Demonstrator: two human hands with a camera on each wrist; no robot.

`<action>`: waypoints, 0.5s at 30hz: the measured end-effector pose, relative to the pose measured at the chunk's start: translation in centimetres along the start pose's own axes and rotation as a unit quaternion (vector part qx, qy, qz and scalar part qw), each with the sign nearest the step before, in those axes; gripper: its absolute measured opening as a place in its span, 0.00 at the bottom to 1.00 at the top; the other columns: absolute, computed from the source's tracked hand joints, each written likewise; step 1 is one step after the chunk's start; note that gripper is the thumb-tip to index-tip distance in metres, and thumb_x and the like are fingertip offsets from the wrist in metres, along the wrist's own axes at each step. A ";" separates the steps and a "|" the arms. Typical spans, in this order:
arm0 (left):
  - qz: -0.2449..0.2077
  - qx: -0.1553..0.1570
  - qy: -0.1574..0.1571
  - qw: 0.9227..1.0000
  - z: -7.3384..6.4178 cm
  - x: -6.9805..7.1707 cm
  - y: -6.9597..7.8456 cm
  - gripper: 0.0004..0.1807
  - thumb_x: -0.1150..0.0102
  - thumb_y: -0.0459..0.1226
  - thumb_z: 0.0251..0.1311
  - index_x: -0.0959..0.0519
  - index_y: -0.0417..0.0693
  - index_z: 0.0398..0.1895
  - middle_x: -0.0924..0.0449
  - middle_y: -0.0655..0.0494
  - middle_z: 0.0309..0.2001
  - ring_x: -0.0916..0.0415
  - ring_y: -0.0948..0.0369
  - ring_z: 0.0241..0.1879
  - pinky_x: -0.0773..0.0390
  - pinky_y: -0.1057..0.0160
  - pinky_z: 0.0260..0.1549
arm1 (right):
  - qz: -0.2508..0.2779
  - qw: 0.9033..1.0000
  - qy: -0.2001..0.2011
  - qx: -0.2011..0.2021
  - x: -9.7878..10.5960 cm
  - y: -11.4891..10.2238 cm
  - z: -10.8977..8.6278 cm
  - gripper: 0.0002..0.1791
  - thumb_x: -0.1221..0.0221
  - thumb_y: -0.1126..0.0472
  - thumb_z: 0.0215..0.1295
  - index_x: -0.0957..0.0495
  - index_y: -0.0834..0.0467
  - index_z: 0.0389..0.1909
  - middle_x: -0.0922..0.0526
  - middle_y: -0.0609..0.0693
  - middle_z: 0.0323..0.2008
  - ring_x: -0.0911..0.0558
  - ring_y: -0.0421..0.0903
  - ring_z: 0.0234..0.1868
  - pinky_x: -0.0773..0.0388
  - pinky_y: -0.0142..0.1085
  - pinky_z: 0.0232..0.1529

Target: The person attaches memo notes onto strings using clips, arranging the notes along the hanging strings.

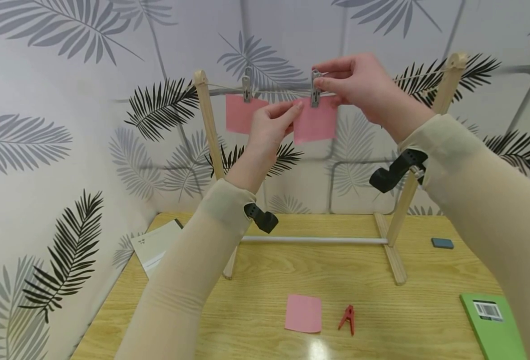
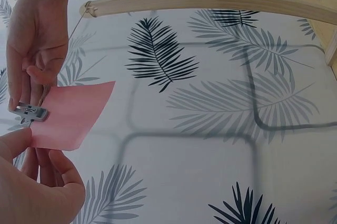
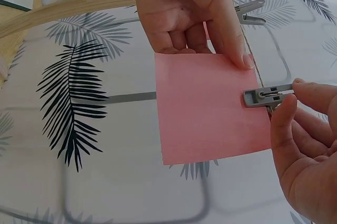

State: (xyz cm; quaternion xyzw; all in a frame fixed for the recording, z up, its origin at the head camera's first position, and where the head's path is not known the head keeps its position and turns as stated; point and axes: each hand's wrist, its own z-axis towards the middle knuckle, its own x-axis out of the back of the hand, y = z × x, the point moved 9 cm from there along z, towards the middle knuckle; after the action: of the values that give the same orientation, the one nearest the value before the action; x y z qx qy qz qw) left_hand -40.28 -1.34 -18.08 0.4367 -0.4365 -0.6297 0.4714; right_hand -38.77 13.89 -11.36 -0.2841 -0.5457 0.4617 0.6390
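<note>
A pink paper square (image 1: 316, 122) hangs at a string stretched between two wooden posts. My left hand (image 1: 271, 122) pinches its upper left corner between thumb and fingers. With thumb and fingertips my right hand (image 1: 359, 82) grips the handles of a grey clothespin (image 3: 263, 97), whose jaws sit over the paper's top edge at the string. To the left, a second pink paper (image 1: 238, 112) hangs from another grey clothespin (image 1: 246, 87), partly hidden behind my left hand. On the table lie a third pink paper square (image 1: 303, 313) and a red clothespin (image 1: 348, 319).
The wooden frame (image 1: 402, 210) stands on the table (image 1: 265, 280), with a white crossbar (image 1: 314, 240) low between its posts. A green booklet (image 1: 494, 325) and a small blue block (image 1: 442, 243) lie at right. A pale notebook (image 1: 156, 245) lies at left, partly behind my sleeve.
</note>
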 end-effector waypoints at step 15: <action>0.049 0.019 0.005 0.999 -0.7 1.5 -1.2 0.19 0.37 0.43 0.65 0.18 0.46 0.56 0.18 0.55 0.47 0.21 0.59 0.43 0.21 0.63 0.53 | 0.002 1.000 -0.006 0.012 0.0 -0.2 0.0 0.29 0.39 0.55 0.69 0.30 0.53 0.70 0.24 0.52 0.65 0.23 0.43 0.53 0.21 0.26 0.37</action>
State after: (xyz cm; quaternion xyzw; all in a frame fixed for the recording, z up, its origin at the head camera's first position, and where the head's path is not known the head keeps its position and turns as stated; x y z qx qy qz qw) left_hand -40.10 -2.68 -19.60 0.4270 -0.4672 -0.5947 0.4956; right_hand -38.69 13.78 -11.18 -0.2744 -0.5435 0.4710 0.6384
